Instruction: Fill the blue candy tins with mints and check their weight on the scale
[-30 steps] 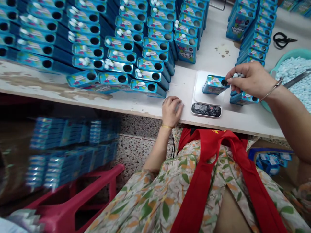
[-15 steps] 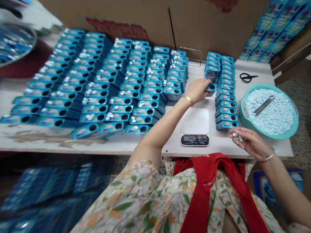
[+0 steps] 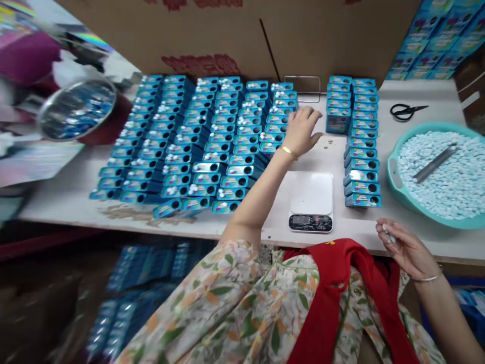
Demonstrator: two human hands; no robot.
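My left hand hovers above the table at the right end of the rows of blue boxes. Its fingers are apart and no box shows in it. Many of these boxes have small white tablets lying on top beside a dark round hole. In my right hand, a few pale tablets are pinched between the fingers, near the table's front edge. A white digital scale with a bare plate lies between my hands. To its right stands a column of blue boxes with no tablets on top.
A turquoise basin full of pale tablets stands at the right, a metal strip lying in it. Black scissors lie behind it. A cardboard wall closes the back. At far left is a metal bowl of shiny packets.
My left hand has let go of the blue box it held and moved left towards the rows. My right hand still pinches tablets. The view has shifted left.
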